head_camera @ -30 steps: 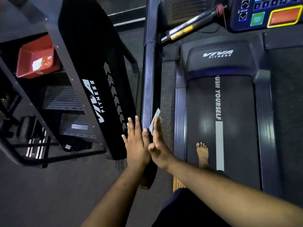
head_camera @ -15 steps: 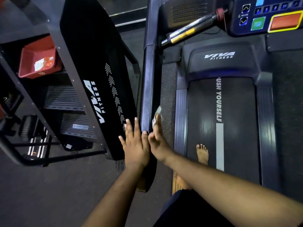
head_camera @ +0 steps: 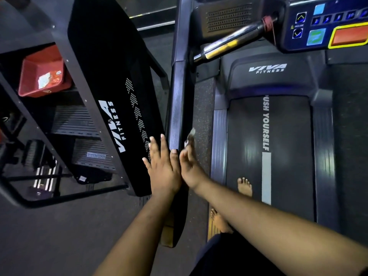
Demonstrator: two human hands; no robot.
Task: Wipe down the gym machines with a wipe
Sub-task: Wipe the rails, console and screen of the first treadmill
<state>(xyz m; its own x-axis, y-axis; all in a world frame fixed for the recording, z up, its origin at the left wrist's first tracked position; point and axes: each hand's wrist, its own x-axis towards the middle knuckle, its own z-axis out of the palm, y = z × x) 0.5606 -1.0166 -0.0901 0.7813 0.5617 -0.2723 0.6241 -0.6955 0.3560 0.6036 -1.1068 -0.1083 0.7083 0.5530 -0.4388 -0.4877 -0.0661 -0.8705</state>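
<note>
The room was dim, and dark surfaces swallowed most detail. Soft pale glare lay in patches on the treadmill belt [head_camera: 249, 148] at centre right. The chrome handlebar [head_camera: 229, 43] at upper centre carried a bright highlight. The console buttons [head_camera: 338, 30] at upper right looked smeared by blur. Straight edges bowed toward the frame borders. The lower left floor [head_camera: 49, 242] was nearly black.

The upright post [head_camera: 180, 100] looked like dark painted metal with a soft sheen, and the handrail [head_camera: 229, 43] at its 2 o'clock was polished chrome. The belt [head_camera: 247, 140] looked like smooth rubber catching dull reflections, the floor [head_camera: 203, 108] beside it was rough and speckled, and the wipe [head_camera: 190, 136] looked like thin, crumpled white paper or cloth.
</note>
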